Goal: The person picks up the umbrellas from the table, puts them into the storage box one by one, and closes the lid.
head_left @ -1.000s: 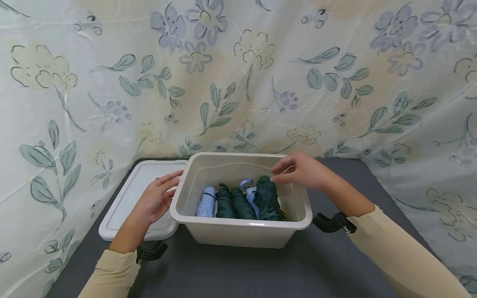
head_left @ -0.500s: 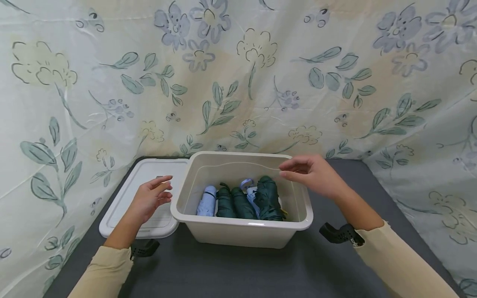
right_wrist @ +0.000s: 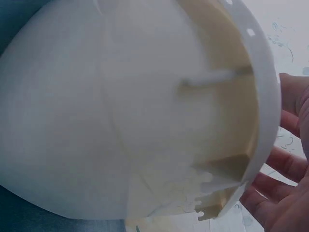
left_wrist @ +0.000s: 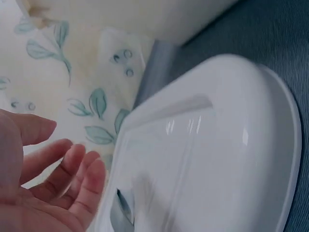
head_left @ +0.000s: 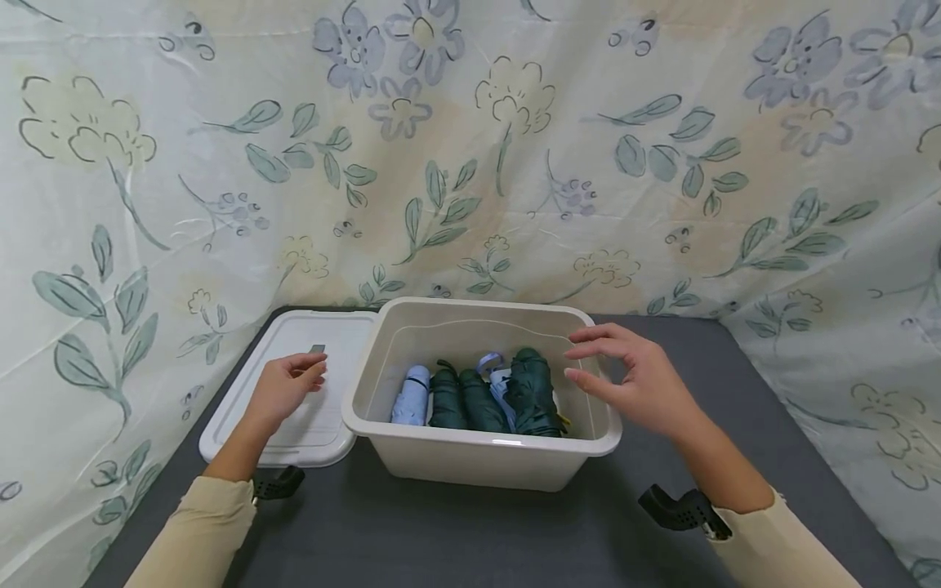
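Observation:
Over the white lid (head_left: 323,429) hovers my left hand (head_left: 283,390), holding nothing, its fingers loosely bent in the left wrist view. Near the right rim of a cream plastic bin (head_left: 470,461) is my right hand (head_left: 638,377), thumb and fingers spread apart with nothing between them. Inside the bin several folded umbrellas lie side by side: a light blue umbrella (head_left: 411,396) at the left, dark green umbrellas (head_left: 481,404) in the middle, and a larger dark green umbrella (head_left: 531,392) at the right. A second light blue umbrella (head_left: 500,384) is partly hidden between the green ones.
The lid lies flat on the dark grey table (head_left: 441,539), left of the bin, with a small grey piece (head_left: 318,349) on it. A flowered curtain (head_left: 456,163) hangs close behind the bin and along both sides.
Both hands have drawn away from the bin: the left hand moved left from its rim to above the lid, the right hand moved right from the large green umbrella, fingers spreading.

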A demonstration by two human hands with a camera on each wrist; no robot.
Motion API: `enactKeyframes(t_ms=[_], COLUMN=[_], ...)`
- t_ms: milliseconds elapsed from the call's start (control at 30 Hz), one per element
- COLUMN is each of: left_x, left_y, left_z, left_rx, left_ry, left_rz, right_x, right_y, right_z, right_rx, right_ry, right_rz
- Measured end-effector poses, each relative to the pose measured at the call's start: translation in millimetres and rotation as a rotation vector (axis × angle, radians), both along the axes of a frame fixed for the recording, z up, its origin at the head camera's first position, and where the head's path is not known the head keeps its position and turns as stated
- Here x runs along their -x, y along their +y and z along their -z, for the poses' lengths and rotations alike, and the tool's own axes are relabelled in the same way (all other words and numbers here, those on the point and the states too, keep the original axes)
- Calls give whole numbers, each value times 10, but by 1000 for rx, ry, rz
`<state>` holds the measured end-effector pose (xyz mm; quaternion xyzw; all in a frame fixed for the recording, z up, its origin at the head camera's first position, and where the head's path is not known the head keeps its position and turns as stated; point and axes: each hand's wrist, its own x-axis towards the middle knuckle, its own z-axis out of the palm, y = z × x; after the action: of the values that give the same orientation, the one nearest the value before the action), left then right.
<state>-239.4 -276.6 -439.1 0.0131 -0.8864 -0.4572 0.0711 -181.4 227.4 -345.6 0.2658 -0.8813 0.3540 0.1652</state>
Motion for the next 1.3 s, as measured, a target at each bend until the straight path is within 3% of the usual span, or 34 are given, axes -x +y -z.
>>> enactKeyframes(t_ms=[167,300,500,700,1033,1300], left_x=[40,57,103,143,98,152], left_y=[-64,-93,-130,-177,-190,-239], left_z=[74,119,152,194,199,220], left_rx=[220,301,407,483,539,535], left_ry=[105,156,180,173,93,50], left_rz=[-59,-55,-35,-42,-66,-50], right_x=[-115,-197,-304,-404,-402,-457], right_y=[-7,-3,28,44,48,28], right_z=[83,158,261,363,563,666], right_rx=[3,15,3,-7,169,229], right_ry=[28,78,99,124,424,491], right_rz=[7,-17,-53,-46,-190,-200])
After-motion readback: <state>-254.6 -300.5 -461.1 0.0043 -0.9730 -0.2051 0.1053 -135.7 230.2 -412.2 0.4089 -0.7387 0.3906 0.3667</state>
